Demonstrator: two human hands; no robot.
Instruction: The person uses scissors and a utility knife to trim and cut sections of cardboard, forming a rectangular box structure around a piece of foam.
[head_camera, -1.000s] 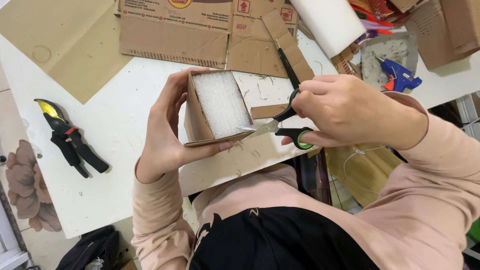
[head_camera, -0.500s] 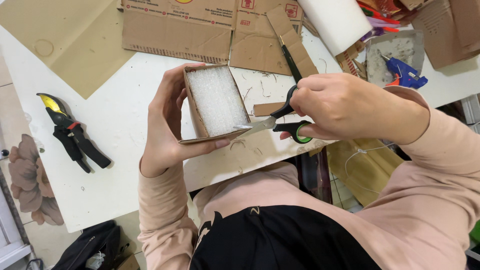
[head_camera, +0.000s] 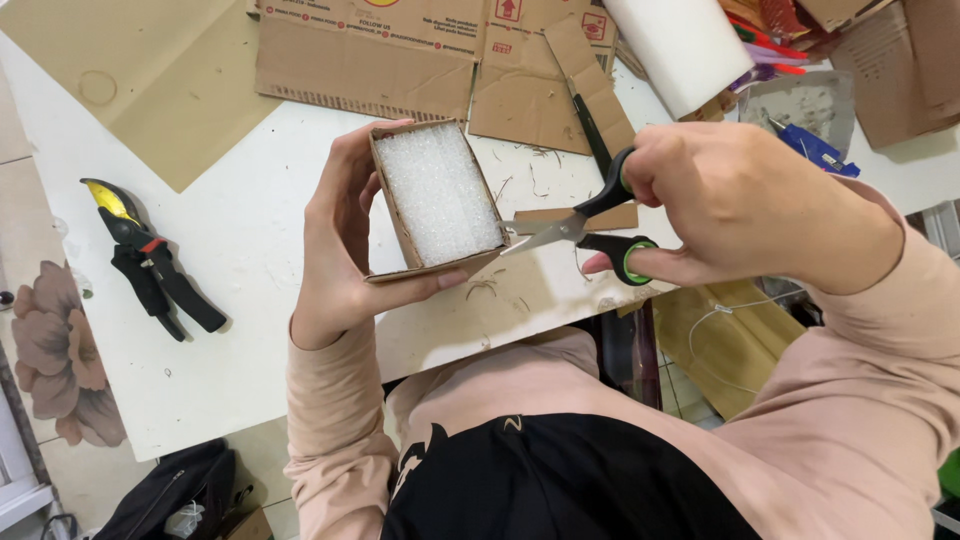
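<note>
My left hand (head_camera: 340, 240) holds a small open cardboard box (head_camera: 392, 205) lined with white foam (head_camera: 436, 192), fingers wrapped around its left wall and under its near edge. My right hand (head_camera: 745, 205) grips black scissors with green-ringed handles (head_camera: 600, 225). The blades are parted and their tips touch the box's right near corner. Both hands are raised above the white table (head_camera: 230, 250).
Black and yellow pruning shears (head_camera: 145, 255) lie at the table's left. Flattened cardboard sheets (head_camera: 370, 55) cover the far side. A white foam roll (head_camera: 680, 40), a blue glue gun (head_camera: 815, 150) and cardboard scraps sit far right. A dark bag (head_camera: 170, 495) lies on the floor.
The box has tilted slightly and been pulled a little closer. The scissors have opened wider at the box's corner.
</note>
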